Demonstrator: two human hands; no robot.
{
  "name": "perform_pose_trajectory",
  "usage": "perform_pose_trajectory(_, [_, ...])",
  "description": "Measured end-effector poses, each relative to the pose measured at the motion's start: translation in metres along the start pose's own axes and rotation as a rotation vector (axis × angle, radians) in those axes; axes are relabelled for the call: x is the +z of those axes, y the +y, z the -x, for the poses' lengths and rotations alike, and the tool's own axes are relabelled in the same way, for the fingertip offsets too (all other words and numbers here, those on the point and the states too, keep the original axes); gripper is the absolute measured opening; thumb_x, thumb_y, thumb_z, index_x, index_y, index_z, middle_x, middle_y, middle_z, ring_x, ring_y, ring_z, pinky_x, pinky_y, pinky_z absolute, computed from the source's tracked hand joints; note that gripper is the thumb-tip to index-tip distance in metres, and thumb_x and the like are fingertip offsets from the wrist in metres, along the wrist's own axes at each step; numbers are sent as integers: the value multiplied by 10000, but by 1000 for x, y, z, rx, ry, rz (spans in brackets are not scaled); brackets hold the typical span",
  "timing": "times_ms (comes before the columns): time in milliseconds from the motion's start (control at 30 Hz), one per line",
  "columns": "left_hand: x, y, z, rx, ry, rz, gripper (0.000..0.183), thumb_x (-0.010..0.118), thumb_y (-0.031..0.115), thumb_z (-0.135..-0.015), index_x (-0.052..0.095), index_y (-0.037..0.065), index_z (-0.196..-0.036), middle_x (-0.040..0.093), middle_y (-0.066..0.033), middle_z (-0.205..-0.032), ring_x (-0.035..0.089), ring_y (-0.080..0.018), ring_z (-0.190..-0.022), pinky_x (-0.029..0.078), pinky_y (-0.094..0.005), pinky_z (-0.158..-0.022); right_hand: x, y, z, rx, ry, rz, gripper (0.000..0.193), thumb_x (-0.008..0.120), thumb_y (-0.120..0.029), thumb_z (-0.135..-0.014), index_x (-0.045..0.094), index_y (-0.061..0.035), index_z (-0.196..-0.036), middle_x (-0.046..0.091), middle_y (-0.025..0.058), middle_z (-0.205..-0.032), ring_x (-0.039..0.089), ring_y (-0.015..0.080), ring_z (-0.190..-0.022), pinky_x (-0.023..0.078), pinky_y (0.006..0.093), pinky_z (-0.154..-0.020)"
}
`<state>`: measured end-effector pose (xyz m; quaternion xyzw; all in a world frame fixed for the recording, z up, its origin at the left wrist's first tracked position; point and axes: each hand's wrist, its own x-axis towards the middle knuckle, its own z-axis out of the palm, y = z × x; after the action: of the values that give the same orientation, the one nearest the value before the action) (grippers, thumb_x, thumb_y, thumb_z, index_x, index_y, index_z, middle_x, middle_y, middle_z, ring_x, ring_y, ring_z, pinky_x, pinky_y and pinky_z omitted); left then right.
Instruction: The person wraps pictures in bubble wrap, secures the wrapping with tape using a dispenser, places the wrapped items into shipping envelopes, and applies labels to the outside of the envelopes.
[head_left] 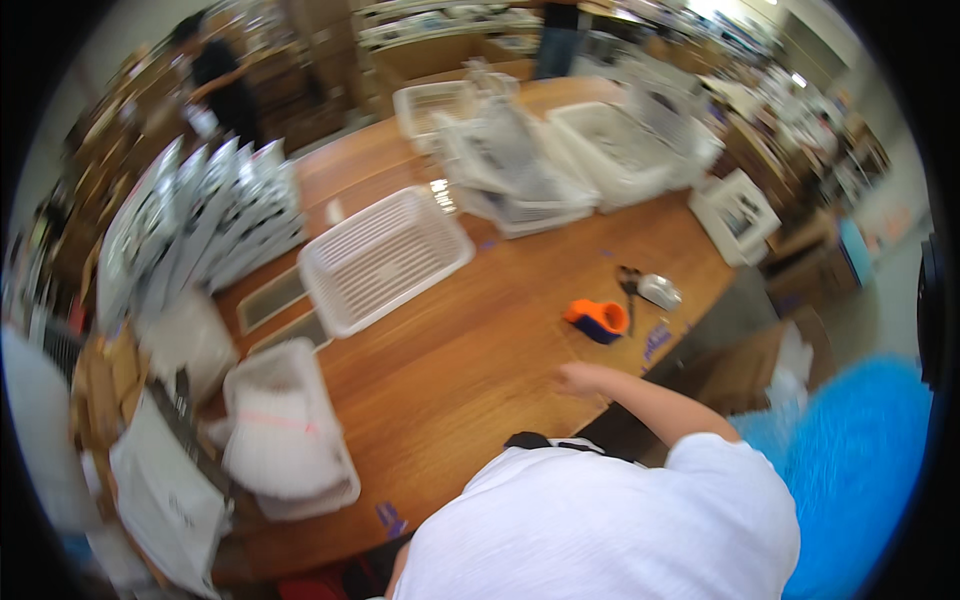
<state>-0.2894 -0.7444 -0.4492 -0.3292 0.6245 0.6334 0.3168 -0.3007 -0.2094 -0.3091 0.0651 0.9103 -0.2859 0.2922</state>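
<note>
My right hand (578,380) is over the near right part of the wooden table (450,350), its arm reaching in from the right. Motion blurs its fingers, so I cannot tell whether they hold anything. Closest to it is an orange and dark blue tape dispenser (600,320). Beyond that lie black-handled scissors (628,284) and a shiny clear roll (660,291), perhaps tape. My left hand is out of sight; only a bit of that arm shows beside my white shirt. A white slatted basket (385,262), with nothing in it, sits mid-table.
At the left, another white basket (345,470) holds whitish wrapped material. Several grey packages (215,220) lean in a row beyond it. More baskets (610,150) with clear bags line the far side. A blue plastic bag (860,480) bulges at right. Two people stand farther back.
</note>
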Motion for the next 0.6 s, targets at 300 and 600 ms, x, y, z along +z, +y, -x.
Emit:
perform_pose_trajectory(300, [143, 97, 81, 64, -629, -802, 284, 478, 259, -899, 594, 19, -998, 626, -102, -904, 582, -188, -834, 458, -317, -731, -99, -26, -262, 119, 1032, -16, 546, 632, -298, -757, 471, -8, -1190, 567, 207, -1087, 532, 335, -1040, 433, 374, -873])
perform_pose_trajectory(600, [160, 278, 16, 872, 368, -614, 418, 581, 294, -854, 475, 18, -1149, 550, -118, -1026, 534, -210, -855, 443, -317, -778, -112, -60, -285, -251, 284, -1122, 220, 573, -93, -690, 631, -12, -887, 622, 87, -698, 589, 180, -489, 485, 305, -376])
